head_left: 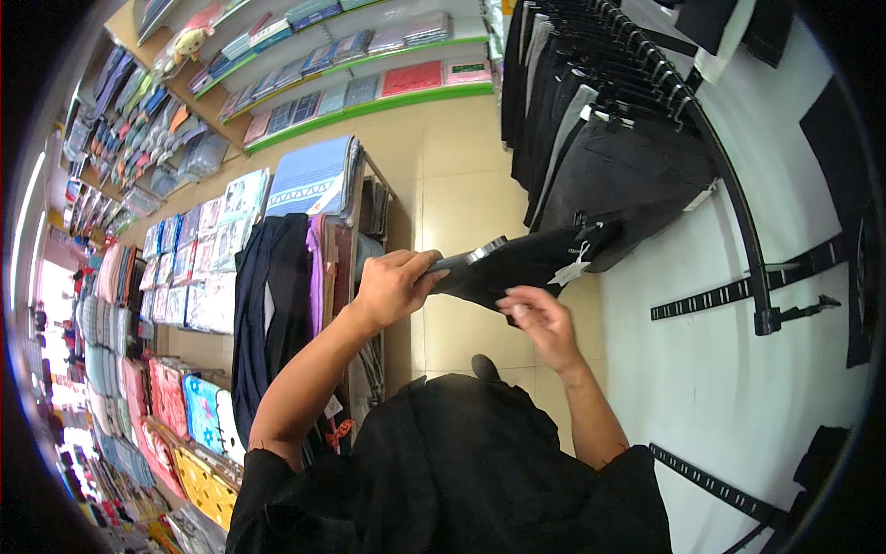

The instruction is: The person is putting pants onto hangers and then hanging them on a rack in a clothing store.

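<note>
My left hand (397, 286) is closed on the near end of a black garment (521, 268), which stretches away to the right toward the hanging clothes. Along its top edge, a slim grey piece with a pale, shiny end (486, 249) juts out from my fingers; whether it belongs to the garment I cannot tell. A white tag (570, 270) dangles at the garment's far end. Just below the garment's lower edge is my right hand (543, 325), slightly blurred, fingers loosely bent and apart, with nothing visible in them.
Dark clothes (618, 175) hang from a black rail (729, 185) along the right wall. Left of me stands a display table with packaged textiles (217, 245), folded blue towels (309, 180) and dark trousers (277, 305) draped over its edge. Shelves with a green edge (369, 111) are behind.
</note>
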